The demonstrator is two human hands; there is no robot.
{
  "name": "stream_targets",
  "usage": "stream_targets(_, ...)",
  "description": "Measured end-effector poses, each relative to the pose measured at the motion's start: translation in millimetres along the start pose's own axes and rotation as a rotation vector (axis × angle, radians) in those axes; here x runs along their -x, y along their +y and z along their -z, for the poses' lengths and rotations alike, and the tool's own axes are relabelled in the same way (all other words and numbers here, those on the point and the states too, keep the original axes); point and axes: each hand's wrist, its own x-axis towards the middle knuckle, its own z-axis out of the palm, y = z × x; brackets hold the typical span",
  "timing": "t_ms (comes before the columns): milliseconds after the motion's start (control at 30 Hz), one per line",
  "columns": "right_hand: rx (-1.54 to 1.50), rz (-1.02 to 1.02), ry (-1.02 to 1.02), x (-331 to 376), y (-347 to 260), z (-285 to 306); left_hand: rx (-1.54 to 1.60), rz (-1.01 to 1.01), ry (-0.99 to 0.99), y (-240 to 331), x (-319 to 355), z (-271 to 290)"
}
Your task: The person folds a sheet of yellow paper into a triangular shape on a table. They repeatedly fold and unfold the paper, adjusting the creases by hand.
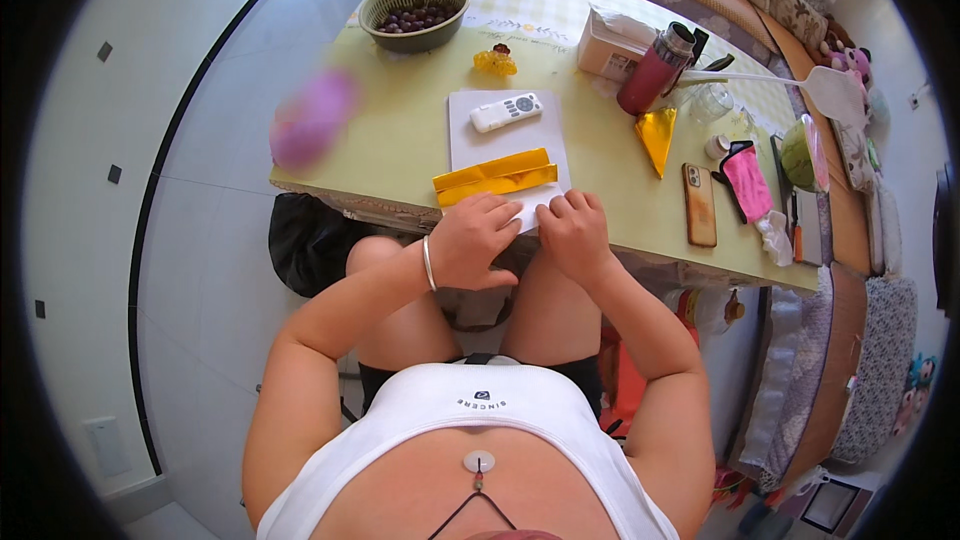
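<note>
A sheet of gold foil paper (497, 177) with a white underside lies at the near edge of the table, its far part folded over in a long strip. My left hand (474, 240), with a silver bangle at the wrist, rests its fingers flat along the near side of this paper, the thumb spread away. Close by on the right, my right hand (575, 233) has its fingers curled over the white near edge of the foil paper. Under it is a white sheet (468, 140), bearing a white remote control (506, 112). Both hands partly hide the paper's near edge.
A basket (440, 43) of dark round fruit, a yellow ornament (496, 61) and a blurred purple-pink object (315, 120) are on the left side. Rightward stand a maroon flask (655, 70), a tissue box (608, 45), a folded gold triangle (656, 138), a phone (700, 205) and a cut melon (802, 158).
</note>
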Motion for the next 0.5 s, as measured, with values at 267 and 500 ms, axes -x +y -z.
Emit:
stream_targets(267, -0.138, -0.052, 0.006, -5.4, -7.0, 2.1, -0.084, 0.284, 0.048, -22.1, 35.6, -23.3)
stream_targets(500, -0.572, -0.176, -0.213, -6.3, 6.4, -0.8, 0.107, 0.395, -0.074, -49.8, 34.1, -25.5)
